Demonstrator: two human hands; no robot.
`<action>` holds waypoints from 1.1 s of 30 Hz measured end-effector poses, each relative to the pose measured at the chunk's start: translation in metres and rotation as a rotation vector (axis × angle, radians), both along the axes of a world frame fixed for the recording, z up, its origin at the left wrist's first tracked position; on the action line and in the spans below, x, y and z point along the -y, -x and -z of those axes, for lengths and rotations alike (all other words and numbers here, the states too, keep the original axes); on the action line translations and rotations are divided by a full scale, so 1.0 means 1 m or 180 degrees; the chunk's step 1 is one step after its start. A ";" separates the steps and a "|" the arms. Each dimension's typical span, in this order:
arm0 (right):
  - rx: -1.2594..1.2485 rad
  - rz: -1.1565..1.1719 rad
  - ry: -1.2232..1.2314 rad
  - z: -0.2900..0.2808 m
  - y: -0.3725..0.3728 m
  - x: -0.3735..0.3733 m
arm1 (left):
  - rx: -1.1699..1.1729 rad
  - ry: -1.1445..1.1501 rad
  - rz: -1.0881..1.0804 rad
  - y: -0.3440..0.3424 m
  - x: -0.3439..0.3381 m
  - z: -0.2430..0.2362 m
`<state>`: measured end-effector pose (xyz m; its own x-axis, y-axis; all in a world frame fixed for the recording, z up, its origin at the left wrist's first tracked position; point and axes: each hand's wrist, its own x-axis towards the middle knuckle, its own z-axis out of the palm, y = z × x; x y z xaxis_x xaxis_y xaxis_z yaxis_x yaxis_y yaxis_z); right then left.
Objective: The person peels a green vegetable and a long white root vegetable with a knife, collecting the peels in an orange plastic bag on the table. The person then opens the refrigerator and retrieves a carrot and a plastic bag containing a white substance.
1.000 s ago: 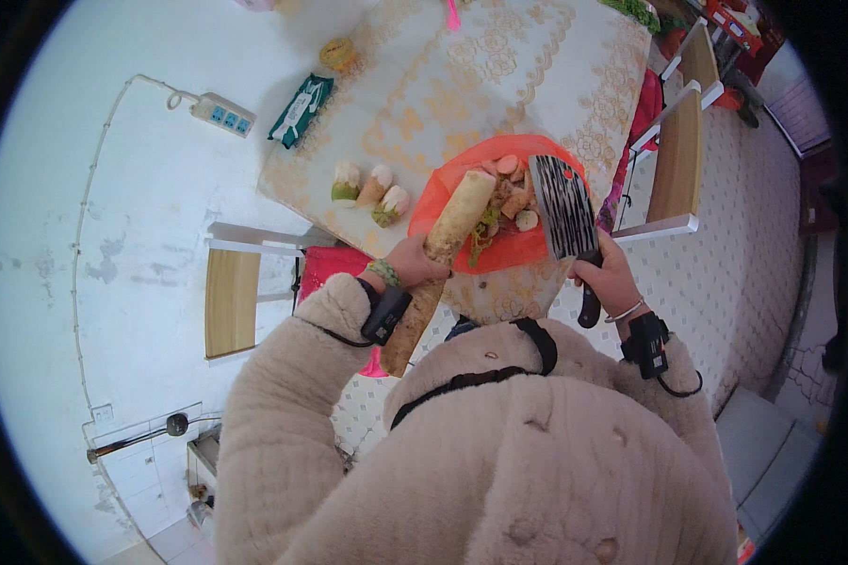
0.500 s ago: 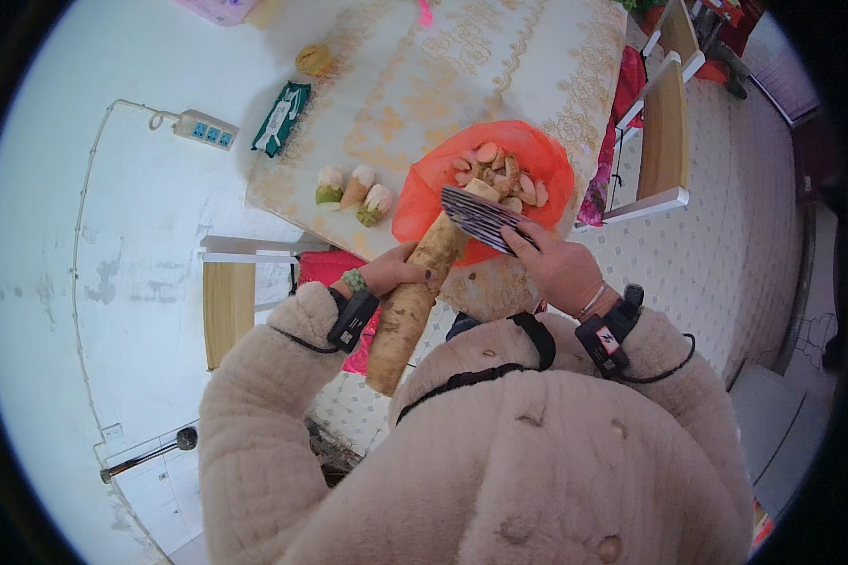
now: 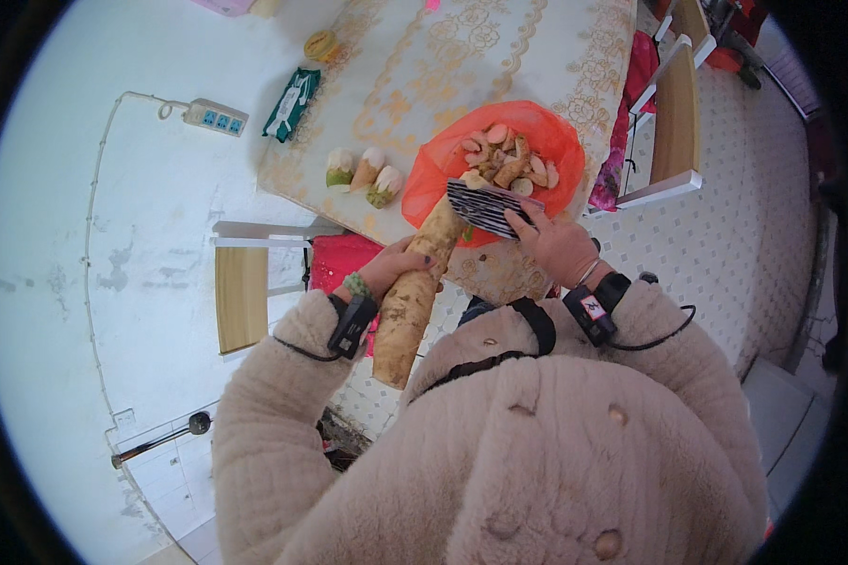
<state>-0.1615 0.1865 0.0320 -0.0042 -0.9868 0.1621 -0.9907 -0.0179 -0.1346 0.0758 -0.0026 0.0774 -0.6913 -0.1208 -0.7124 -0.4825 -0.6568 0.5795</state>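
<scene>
My left hand [image 3: 396,268] is wrapped around a long, thick root vegetable [image 3: 410,315] with tan, brown-marked skin. It slants from near my coat up to the edge of a red plastic bag [image 3: 433,165]. In my right hand [image 3: 561,247] is a knife with a broad, black-and-white striped blade [image 3: 490,205]; its handle is hidden by my fingers. The blade lies across the root's far end, and a pale bit [image 3: 474,179] shows just beyond it. Several cut root pieces [image 3: 513,169] lie in the spread-open bag.
Three stubby white-topped vegetable ends [image 3: 368,168] stand left of the bag on the flower-patterned tablecloth [image 3: 396,104]. Farther left are a green packet [image 3: 292,105] and a round yellow container [image 3: 321,45]. Chairs flank the table, one at right [image 3: 674,122] and one at left [image 3: 242,297].
The striped blade has turned and sits closer over the root's far end, where less pale flesh shows beyond it. My left hand keeps its hold. The whole view has shifted slightly.
</scene>
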 end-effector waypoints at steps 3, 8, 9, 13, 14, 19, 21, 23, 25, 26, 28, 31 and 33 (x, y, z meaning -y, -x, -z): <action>0.0062 0.0031 -0.0057 0.006 0.003 -0.003 | 0.0064 0.0044 0.0011 -0.007 0.000 -0.001; 0.0158 0.0027 -0.0010 0.012 0.000 -0.004 | 0.0133 -0.0085 -0.0023 -0.011 0.001 -0.007; 0.0133 0.0111 -0.0129 0.010 0.002 -0.005 | 0.0153 -0.0138 -0.0047 -0.011 0.001 -0.009; 0.0393 0.0703 -0.0782 -0.009 0.017 -0.019 | 0.0100 0.0563 0.0659 -0.022 0.003 -0.026; 0.0465 0.1087 -0.1191 -0.014 0.025 -0.021 | 0.0083 0.0508 0.0638 -0.025 0.004 -0.030; 0.0648 0.0509 -0.0287 -0.024 0.008 -0.025 | 0.0203 0.0619 0.0490 -0.030 0.002 -0.027; 0.0559 0.0227 -0.0188 -0.025 -0.004 -0.017 | 0.0138 0.0963 0.0577 -0.024 0.001 -0.022; 0.0384 -0.0040 -0.0025 -0.026 -0.014 -0.010 | -0.0079 0.1510 0.0684 -0.017 0.000 -0.020; 0.0181 -0.0268 0.0125 -0.028 -0.023 -0.005 | -0.0118 0.1807 0.0801 -0.011 -0.002 -0.022; 0.0107 -0.0223 0.0087 -0.028 -0.025 -0.004 | -0.0133 0.1958 0.0860 -0.009 -0.003 -0.024; -0.0010 -0.0157 0.0027 -0.027 -0.026 0.000 | -0.0005 0.2037 0.1032 -0.008 -0.006 -0.031; 0.0167 0.0569 -0.0563 -0.020 -0.013 0.000 | -0.0046 0.1760 0.1033 -0.009 -0.009 -0.038; 0.0579 0.0898 -0.0684 -0.016 -0.003 -0.005 | -0.0142 0.1677 0.1005 -0.013 -0.009 -0.038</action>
<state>-0.1586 0.1912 0.0480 -0.2894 -0.9542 -0.0764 -0.9124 0.2991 -0.2795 0.0890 0.0069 0.1150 -0.7789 -0.2333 -0.5821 -0.5747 -0.1060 0.8115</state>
